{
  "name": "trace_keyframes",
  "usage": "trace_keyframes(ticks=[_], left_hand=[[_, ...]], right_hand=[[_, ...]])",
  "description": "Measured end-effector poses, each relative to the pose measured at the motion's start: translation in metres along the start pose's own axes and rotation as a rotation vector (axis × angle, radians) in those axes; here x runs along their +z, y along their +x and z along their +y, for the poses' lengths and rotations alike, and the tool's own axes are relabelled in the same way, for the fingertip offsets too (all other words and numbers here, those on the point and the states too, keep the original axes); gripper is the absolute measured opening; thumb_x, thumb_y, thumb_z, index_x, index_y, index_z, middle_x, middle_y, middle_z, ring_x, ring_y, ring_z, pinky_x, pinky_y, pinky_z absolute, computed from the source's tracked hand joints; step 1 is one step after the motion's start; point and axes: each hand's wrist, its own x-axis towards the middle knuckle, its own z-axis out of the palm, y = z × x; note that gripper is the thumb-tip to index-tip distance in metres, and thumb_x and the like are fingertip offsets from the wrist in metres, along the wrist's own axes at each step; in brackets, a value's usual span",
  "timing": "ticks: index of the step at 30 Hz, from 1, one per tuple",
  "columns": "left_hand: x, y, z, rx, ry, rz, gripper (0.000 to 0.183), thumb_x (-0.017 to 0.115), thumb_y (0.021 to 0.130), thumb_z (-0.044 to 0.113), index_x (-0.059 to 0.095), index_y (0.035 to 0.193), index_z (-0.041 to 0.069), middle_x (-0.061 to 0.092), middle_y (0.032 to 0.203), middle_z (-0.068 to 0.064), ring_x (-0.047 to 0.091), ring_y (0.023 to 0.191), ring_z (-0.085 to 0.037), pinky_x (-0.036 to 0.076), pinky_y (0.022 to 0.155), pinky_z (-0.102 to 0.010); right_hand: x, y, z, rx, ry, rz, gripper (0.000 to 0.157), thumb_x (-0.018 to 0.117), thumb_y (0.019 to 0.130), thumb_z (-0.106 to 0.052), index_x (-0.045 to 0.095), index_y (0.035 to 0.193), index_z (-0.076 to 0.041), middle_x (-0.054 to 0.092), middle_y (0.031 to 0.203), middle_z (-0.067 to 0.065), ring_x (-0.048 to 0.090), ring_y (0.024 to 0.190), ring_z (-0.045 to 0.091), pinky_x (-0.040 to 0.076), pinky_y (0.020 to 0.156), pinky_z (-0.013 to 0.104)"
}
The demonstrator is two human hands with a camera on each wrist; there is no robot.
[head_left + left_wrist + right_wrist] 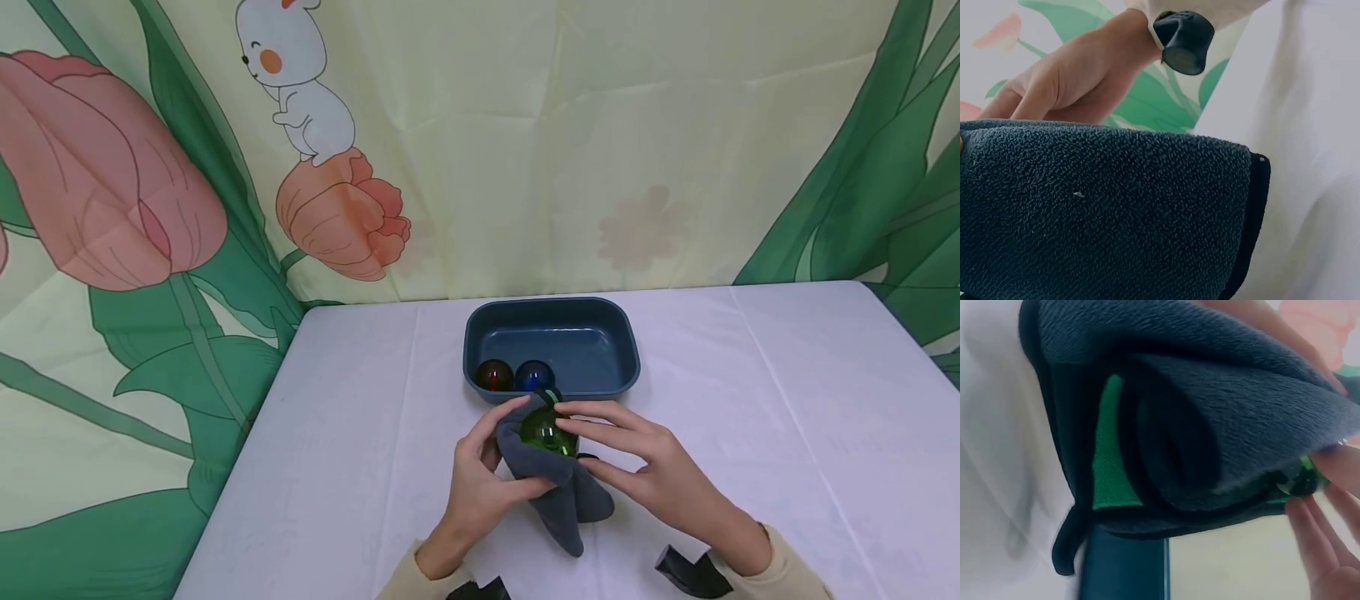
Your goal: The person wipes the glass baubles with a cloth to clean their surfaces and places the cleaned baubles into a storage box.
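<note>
A dark grey cloth [566, 496] with black edging and a green inner side is folded around a see-through green ball [550, 432]. My left hand [487, 483] grips the cloth from the left, its thumb across the front. On the right, my right hand [648, 462] pinches the ball between fingertips and thumb, close to the cloth's edge. Part of the ball is hidden under the cloth. In the left wrist view, the cloth [1104, 212] fills the lower part. Through the folds in the right wrist view, the green ball [1300, 480] shows partly.
Just beyond the hands stands a dark blue rectangular tub [555, 304]. A dark red ball [495, 375] and a blue ball [535, 375] lie side by side at its near left. White cloth covers the table [360, 467], with a printed floral backdrop [487, 167] behind.
</note>
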Motion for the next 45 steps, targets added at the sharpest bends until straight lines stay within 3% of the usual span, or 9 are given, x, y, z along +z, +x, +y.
trace_keyframes(ticks=[12,18,21,25,32,36,39,45], left_hand=[[0.0005,-0.0002,0.0009,0.005,0.033,0.001,0.075,0.084,0.074,-0.004,0.05,0.141,0.003,0.06,0.132,-0.019,0.066,0.113,-0.021,0.054,0.097,-0.035],[0.001,-0.0007,-0.0001,-0.012,0.039,-0.002,0.076,0.084,0.074,-0.003,0.05,0.141,0.005,0.06,0.133,-0.018,0.065,0.114,-0.021,0.053,0.099,-0.033],[0.0016,-0.0012,0.0,-0.042,0.032,0.005,0.075,0.084,0.074,-0.002,0.051,0.141,0.007,0.06,0.134,-0.017,0.065,0.115,-0.021,0.053,0.099,-0.033],[0.0018,-0.0008,0.0009,-0.086,0.009,0.018,0.074,0.085,0.074,0.0,0.053,0.14,0.01,0.06,0.134,-0.015,0.065,0.115,-0.022,0.053,0.099,-0.034],[0.0008,0.0002,0.0017,-0.11,-0.001,0.025,0.073,0.085,0.074,0.0,0.054,0.139,0.01,0.06,0.134,-0.014,0.065,0.115,-0.023,0.053,0.098,-0.034],[0.0008,-0.0001,0.0019,-0.112,-0.009,0.021,0.072,0.084,0.074,-0.001,0.054,0.139,0.01,0.059,0.135,-0.015,0.065,0.116,-0.023,0.054,0.098,-0.034],[0.0012,-0.0004,0.0024,-0.11,-0.01,0.017,0.073,0.084,0.075,-0.001,0.053,0.139,0.011,0.059,0.135,-0.014,0.065,0.115,-0.022,0.054,0.098,-0.034],[0.0016,0.0,0.0027,-0.078,0.012,0.014,0.073,0.084,0.075,0.0,0.052,0.141,0.011,0.06,0.135,-0.014,0.066,0.114,-0.022,0.054,0.097,-0.035]], right_hand=[[0.0054,-0.0021,0.0008,0.009,0.015,0.029,0.062,0.081,0.073,0.009,0.066,0.13,-0.01,0.062,0.133,0.006,0.058,0.124,0.008,0.049,0.099,0.017],[0.0074,-0.0013,-0.0001,0.147,0.203,0.04,0.055,0.075,0.082,0.007,0.062,0.133,-0.008,0.062,0.13,0.01,0.063,0.115,0.005,0.06,0.084,0.031],[0.0073,-0.0009,-0.0003,0.191,0.219,0.04,0.052,0.074,0.084,0.004,0.062,0.133,-0.009,0.063,0.128,0.011,0.063,0.112,0.003,0.06,0.083,0.032],[0.0061,-0.0004,0.0009,0.161,0.168,0.02,0.054,0.075,0.084,0.002,0.061,0.134,-0.011,0.062,0.129,0.008,0.063,0.114,0.005,0.059,0.086,0.027],[0.0026,-0.0016,0.0036,0.02,-0.031,-0.015,0.069,0.082,0.075,0.005,0.06,0.137,-0.015,0.057,0.139,0.002,0.053,0.128,0.006,0.049,0.099,0.016],[0.0035,-0.0028,0.0046,-0.036,-0.026,-0.034,0.046,0.074,0.089,-0.019,0.063,0.134,-0.013,0.057,0.14,0.005,0.049,0.133,0.007,0.045,0.102,0.015],[0.0045,-0.0028,0.0055,-0.057,-0.017,-0.023,0.044,0.06,0.096,-0.037,0.065,0.132,-0.011,0.058,0.139,0.006,0.049,0.132,0.008,0.045,0.102,0.014],[0.0055,-0.0025,0.0045,-0.062,-0.041,0.002,0.048,0.058,0.095,-0.039,0.064,0.133,-0.011,0.059,0.137,0.006,0.052,0.13,0.008,0.045,0.101,0.014]])
